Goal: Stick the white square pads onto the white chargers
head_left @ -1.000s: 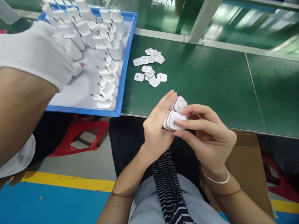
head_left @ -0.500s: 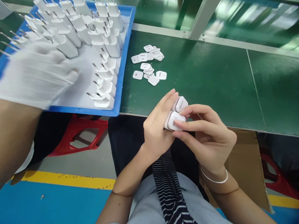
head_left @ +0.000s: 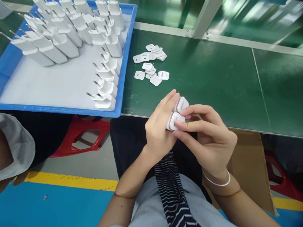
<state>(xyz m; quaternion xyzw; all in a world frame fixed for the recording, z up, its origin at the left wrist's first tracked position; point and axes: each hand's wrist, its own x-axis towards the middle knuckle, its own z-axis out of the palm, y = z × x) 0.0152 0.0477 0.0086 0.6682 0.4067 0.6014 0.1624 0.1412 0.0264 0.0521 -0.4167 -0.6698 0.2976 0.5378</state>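
Two white charger plugs (head_left: pixel 182 104) sit side by side in my left hand (head_left: pixel 160 124), whose fingers are wrapped round them with the end faces turned to the right. My right hand (head_left: pixel 208 132) is closed at the nearer plug, fingertips pressed on its end face, which partly hides the print there. Whether a separate cover piece lies under those fingertips I cannot make out. Beyond my hands, several small white end covers (head_left: pixel 155 81) lie loosely scattered on the green table (head_left: pixel 213 78), some of them printed and slotted.
To the left a blue tray (head_left: pixel 119 94) holds several white plugs (head_left: pixel 105 102) with metal pins. A co-worker's sleeve (head_left: pixel 17 148) shows at the left edge. A red stool (head_left: pixel 82 135) stands below the tray, and a cardboard box (head_left: pixel 248 167) is under the table at right.
The co-worker's gloved hand has left the tray, uncovering plugs at its left. My hands keep nearly the same pose, with the right fingertips still on the nearer plug.
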